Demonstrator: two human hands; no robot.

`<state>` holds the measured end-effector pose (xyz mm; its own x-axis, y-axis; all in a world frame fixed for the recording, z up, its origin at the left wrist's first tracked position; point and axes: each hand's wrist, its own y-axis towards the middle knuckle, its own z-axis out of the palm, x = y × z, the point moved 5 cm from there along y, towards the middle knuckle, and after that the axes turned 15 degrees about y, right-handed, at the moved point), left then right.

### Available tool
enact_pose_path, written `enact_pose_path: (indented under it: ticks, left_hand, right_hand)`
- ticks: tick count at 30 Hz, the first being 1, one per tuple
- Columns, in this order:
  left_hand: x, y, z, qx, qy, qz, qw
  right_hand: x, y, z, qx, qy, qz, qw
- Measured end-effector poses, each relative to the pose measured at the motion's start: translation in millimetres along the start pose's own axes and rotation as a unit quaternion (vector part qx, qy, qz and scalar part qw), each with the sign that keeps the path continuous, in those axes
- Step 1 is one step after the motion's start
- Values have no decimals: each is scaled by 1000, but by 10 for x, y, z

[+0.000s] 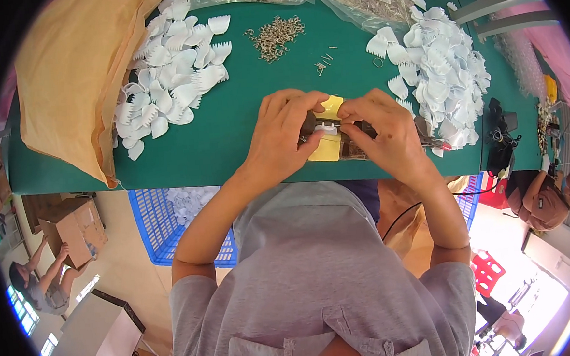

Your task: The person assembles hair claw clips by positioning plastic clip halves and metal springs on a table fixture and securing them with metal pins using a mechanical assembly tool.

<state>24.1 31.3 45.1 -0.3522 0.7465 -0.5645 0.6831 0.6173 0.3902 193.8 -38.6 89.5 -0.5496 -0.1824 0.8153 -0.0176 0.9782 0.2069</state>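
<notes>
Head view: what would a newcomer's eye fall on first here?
Probably the left heap and right heap of white, tooth-edged pieces, bright against the green tabletop. Next, the person's left grip and right grip, close together near the table's front edge, on either side of a small white piece. The large tan bag at upper left also stands out.

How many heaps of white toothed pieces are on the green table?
2: left heap beside the tan sack; right heap beyond the right hand. Others could be hidden.
</notes>
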Motion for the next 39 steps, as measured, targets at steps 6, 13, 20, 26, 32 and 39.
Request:
enact_pose_path:
  ticks: [6,13,20,26,32,39]
  left_hand:
    - [-1,8,54,33,-62,-37,997]
    - [46,-107,185,9,-115,-24,993]
    - [114,-33,191,4,-95,-5,995]
    - [248,-187,292,-51,-112,15,992]
    - [45,-168,433,-77,-116,60,988]
    - [26,-195,411,-78,-122,68,987]
  right_hand:
    - [96,-27,-90,10,-51,-2,999]
    - [-476,-320,-914,-95,-172,112,974]
    - [-679,-377,-1019,-57,-154,254,953]
    - [-985,-401,-792,-12,-305,216,927]
    - [-1477,-816,-1199,-14,-211,233,949]
    - [-703,-477,-998,15,-427,78,901]
